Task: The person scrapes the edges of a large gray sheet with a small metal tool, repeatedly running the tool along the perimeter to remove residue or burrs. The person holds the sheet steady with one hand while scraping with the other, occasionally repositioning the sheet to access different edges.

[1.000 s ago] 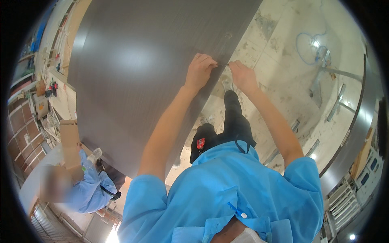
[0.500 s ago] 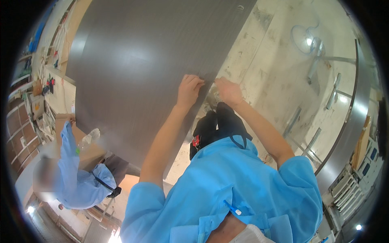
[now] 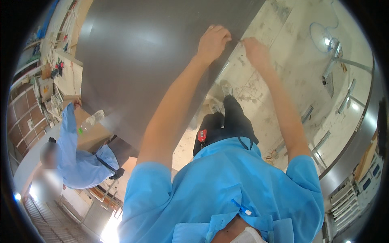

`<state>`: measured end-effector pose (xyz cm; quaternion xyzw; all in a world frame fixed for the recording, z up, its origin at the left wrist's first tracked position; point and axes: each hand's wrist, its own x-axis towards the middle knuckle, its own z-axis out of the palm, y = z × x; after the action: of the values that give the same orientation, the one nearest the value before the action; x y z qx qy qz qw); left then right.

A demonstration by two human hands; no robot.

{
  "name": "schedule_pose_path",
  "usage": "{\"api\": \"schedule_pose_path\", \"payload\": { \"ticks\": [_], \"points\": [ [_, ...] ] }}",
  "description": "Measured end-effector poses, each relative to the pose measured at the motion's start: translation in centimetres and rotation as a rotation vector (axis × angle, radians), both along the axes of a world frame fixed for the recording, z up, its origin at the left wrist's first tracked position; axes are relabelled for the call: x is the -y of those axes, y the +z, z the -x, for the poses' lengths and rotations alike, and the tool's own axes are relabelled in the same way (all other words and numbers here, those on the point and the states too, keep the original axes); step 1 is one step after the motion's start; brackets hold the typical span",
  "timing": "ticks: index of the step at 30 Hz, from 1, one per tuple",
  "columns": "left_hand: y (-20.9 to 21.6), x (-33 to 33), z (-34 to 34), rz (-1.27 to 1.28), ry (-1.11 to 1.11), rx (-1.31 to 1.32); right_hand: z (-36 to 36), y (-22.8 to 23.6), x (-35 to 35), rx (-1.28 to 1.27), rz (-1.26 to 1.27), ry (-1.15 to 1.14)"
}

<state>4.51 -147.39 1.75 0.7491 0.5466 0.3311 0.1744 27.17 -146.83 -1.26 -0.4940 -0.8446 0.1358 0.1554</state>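
Observation:
A large dark brown board (image 3: 133,81) with a smooth, slightly shiny face stretches away in front of me and to my left. My left hand (image 3: 214,43) is over its face near the right edge, fingers curled and thumb side toward that edge. Just outside the edge is my right hand (image 3: 257,53), with its fingers pinched together close to the board's rim. A small gap separates the two hands. Whatever lies between the fingertips of either hand is too small to make out.
To the left, a co-worker in a blue shirt (image 3: 87,168) has a hand at the board's far-left edge, beside a clear plastic bottle (image 3: 93,120). Metal stand legs (image 3: 346,97) and a blue cable (image 3: 320,34) lie right. Another long dark panel (image 3: 352,146) stands there.
Both my hands have moved forward along the board's right edge, arms reaching farther out. The co-worker's hand stays by the board.

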Motion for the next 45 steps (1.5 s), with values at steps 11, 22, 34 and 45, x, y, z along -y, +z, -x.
{"api": "schedule_pose_path", "payload": {
  "ticks": [11,22,34,45],
  "points": [
    [-0.8,14.7,6.3,0.022,-0.05,0.102,5.7,-0.1,15.3,-0.071,-0.035,0.084],
    [-0.8,32.1,13.5,-0.028,-0.006,0.144,13.5,0.0,31.8,-0.111,-0.06,0.061],
    [1.6,50.2,19.6,0.201,0.05,0.019,18.7,0.6,48.2,-0.104,0.226,0.256],
    [0.0,34.9,14.0,0.037,0.034,-0.018,14.0,0.6,34.3,-0.021,0.027,0.053]
  ]
}}
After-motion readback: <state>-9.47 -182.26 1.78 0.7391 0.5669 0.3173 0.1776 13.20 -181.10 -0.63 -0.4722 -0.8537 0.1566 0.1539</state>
